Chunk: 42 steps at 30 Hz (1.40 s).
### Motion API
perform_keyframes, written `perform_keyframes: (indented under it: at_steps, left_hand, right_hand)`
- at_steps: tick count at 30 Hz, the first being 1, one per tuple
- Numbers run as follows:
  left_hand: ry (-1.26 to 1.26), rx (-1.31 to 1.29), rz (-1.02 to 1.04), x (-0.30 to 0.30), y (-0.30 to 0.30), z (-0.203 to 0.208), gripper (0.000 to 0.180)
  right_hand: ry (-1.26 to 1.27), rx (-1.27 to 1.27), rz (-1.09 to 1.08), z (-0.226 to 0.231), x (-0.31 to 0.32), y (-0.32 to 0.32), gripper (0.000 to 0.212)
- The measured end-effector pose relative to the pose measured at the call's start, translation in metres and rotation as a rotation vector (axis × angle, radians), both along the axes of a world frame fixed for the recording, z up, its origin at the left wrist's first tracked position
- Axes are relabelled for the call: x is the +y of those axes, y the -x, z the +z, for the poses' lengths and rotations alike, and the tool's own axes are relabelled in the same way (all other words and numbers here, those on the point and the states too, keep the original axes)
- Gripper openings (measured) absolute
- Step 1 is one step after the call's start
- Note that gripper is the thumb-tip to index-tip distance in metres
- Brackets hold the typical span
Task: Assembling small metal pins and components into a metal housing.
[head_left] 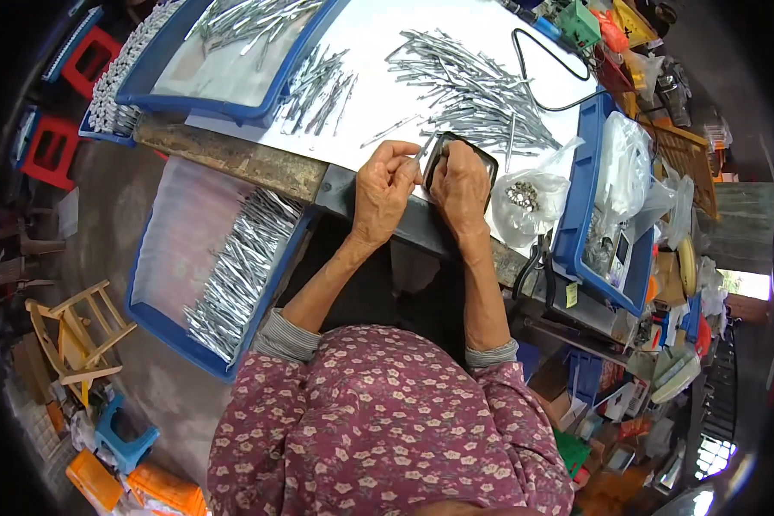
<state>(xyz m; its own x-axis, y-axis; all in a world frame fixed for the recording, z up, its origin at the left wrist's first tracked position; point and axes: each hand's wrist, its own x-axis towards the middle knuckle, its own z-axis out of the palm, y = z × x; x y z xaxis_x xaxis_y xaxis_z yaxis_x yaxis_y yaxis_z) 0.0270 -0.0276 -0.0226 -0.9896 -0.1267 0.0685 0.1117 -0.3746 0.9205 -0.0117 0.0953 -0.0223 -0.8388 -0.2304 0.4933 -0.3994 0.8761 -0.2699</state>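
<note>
Over the near edge of the white-topped table (370, 52), my left hand (380, 193) pinches a thin grey metal rod (423, 149) between thumb and fingers. Right beside it, my right hand (461, 191) reaches into a small black-rimmed tray (490, 162), fingers bent together. The hand covers most of the tray, and whatever its fingertips hold is hidden. Beyond both hands spreads a large heap of similar metal rods (482, 86). A smaller group of rods (318, 93) lies farther left. To the right of my right hand sits a clear plastic bag (537, 185) with small metal parts (522, 196).
A blue bin (249, 111) with rods stands at the far left. Below the table edge, another blue bin (138, 297) holds bundled rods. At right are pliers (537, 268) and a blue crate (568, 245) with plastic bags. A black cable (525, 64) curves behind the heap.
</note>
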Motion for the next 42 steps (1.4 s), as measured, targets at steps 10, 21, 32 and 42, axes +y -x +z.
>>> perform_keyframes:
  at_steps: [10,21,32,42]
  left_hand:
    - [0.700,0.153,0.413,-0.056,0.034,0.008,0.014]
    - [1.532,0.286,0.638,-0.085,0.073,-0.009,0.016]
    - [1.384,0.467,0.272,-0.041,0.074,-0.017,0.013]
    - [1.484,0.262,0.190,-0.018,0.077,-0.018,0.007]
  right_hand:
    - [-0.054,-0.026,0.025,0.000,0.016,-0.002,0.009]
    - [0.102,0.167,0.214,-0.002,0.022,-0.011,0.016]
    - [0.193,0.021,-0.018,-0.015,0.027,-0.012,0.010]
    - [0.374,0.048,0.024,-0.019,0.021,-0.012,0.010]
